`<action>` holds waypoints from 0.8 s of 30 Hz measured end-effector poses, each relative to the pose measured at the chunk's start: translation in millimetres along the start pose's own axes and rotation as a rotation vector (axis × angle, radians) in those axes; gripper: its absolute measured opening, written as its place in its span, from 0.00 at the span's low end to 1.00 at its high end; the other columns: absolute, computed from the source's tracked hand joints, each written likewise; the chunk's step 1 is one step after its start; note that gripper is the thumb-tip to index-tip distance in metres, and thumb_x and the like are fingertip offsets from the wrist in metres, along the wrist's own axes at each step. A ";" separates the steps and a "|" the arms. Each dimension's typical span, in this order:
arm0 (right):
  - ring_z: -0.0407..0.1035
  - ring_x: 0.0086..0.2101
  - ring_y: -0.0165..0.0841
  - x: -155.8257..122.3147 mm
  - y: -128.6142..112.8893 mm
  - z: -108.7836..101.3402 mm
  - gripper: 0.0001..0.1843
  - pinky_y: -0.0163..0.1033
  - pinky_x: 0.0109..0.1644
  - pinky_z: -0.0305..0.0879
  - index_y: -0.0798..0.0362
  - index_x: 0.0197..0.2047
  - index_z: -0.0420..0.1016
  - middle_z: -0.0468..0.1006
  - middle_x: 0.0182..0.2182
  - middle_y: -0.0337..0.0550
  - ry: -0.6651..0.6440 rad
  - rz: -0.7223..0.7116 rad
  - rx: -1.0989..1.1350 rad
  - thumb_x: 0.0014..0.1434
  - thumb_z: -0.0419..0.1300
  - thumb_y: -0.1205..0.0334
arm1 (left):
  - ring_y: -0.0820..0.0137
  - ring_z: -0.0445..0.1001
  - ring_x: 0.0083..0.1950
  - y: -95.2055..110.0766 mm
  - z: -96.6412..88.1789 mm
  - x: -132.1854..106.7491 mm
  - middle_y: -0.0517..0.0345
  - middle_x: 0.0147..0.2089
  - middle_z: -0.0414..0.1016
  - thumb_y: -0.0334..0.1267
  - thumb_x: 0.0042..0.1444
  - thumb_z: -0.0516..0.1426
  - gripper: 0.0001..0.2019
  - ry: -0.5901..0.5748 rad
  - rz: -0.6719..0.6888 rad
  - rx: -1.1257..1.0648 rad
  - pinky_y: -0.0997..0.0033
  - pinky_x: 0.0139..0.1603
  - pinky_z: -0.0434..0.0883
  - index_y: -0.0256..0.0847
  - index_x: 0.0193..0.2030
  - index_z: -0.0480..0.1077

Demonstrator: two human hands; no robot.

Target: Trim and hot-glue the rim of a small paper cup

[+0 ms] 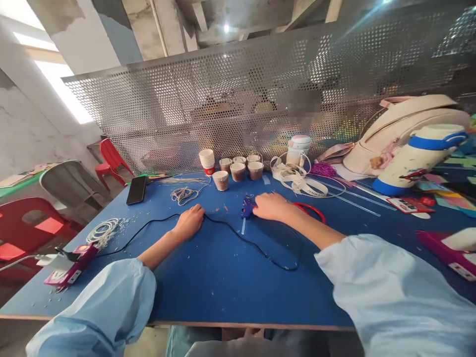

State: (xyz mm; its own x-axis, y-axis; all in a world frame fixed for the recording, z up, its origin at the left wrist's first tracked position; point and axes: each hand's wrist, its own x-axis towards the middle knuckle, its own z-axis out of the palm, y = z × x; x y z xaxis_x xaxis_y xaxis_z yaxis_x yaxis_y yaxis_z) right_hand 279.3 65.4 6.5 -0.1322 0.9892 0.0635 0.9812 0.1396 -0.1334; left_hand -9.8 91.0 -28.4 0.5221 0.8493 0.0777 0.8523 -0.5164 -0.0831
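My right hand is closed around a blue hot glue gun low over the blue table. A clear glue stick shows just below the gun. Further left, my left hand is curled on a black cord, its fingertips partly hidden. The cord enters on one side of the hand and leaves on the other, looping across the tabletop. Beyond my hands stand several small cups wrapped in brown twine, such as the front one. A loose bundle of twine lies past my left hand.
A pink power strip sits at the left edge, with coiled white cord behind it. A phone, stacked paper cups, cream ribbon, a bottle and a backpack line the back, before a perforated metal screen.
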 end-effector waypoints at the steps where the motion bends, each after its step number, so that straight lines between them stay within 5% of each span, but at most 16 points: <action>1: 0.72 0.46 0.38 -13.5 2.2 7.1 0.18 0.49 0.49 0.72 0.55 0.55 0.70 0.73 0.51 0.48 -0.022 0.023 0.014 0.65 0.59 0.56 | 0.62 0.73 0.47 0.8 -1.4 1.5 0.47 0.47 0.71 0.30 0.62 0.46 0.13 0.014 -0.011 -0.013 0.66 0.44 0.72 0.39 0.45 0.70; 7: 0.68 0.51 0.41 -36.0 -11.2 36.0 0.16 0.53 0.55 0.66 0.55 0.53 0.71 0.72 0.53 0.49 0.046 0.138 0.234 0.64 0.60 0.57 | 0.57 0.76 0.46 8.2 -8.9 8.9 0.43 0.49 0.73 0.33 0.63 0.44 0.14 0.097 -0.132 -0.120 0.60 0.43 0.72 0.38 0.48 0.69; 12: 0.72 0.36 0.40 -30.2 5.4 21.2 0.10 0.45 0.41 0.69 0.56 0.40 0.73 0.77 0.34 0.47 0.178 0.248 0.617 0.55 0.61 0.60 | 0.62 0.78 0.45 19.0 -5.3 -8.8 0.47 0.45 0.78 0.31 0.62 0.45 0.15 0.126 -0.148 -0.280 0.62 0.45 0.73 0.37 0.51 0.66; 17: 0.65 0.23 0.30 -44.9 17.2 -2.7 0.13 0.37 0.30 0.65 0.52 0.31 0.67 0.68 0.21 0.35 0.328 0.141 1.108 0.55 0.56 0.49 | 0.66 0.72 0.59 40.7 3.1 -28.6 0.51 0.57 0.75 0.37 0.62 0.49 0.12 0.049 0.099 -0.405 0.64 0.61 0.69 0.41 0.46 0.71; 20: 0.65 0.24 0.28 -52.6 14.2 -16.6 0.15 0.36 0.32 0.66 0.51 0.30 0.66 0.69 0.22 0.35 0.429 0.046 1.323 0.54 0.56 0.48 | 0.62 0.57 0.71 58.4 5.2 -25.4 0.49 0.70 0.60 0.47 0.65 0.48 0.20 -0.055 0.319 -0.382 0.55 0.71 0.55 0.41 0.58 0.67; 24: 0.68 0.24 0.29 -59.3 17.3 -31.8 0.12 0.37 0.32 0.67 0.52 0.29 0.68 0.73 0.25 0.38 0.507 -0.013 1.456 0.51 0.60 0.53 | 0.60 0.43 0.75 92.9 4.0 -17.6 0.46 0.75 0.44 0.56 0.66 0.43 0.32 -0.161 0.490 -0.289 0.53 0.74 0.46 0.39 0.70 0.53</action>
State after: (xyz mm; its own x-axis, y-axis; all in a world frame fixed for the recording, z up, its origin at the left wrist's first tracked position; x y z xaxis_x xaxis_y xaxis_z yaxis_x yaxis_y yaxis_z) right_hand 308.6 7.7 32.0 0.2171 0.9111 0.3503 -0.0422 0.3673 -0.9291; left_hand 60.1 28.5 -41.4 0.8651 0.4986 -0.0554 0.4986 -0.8424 0.2045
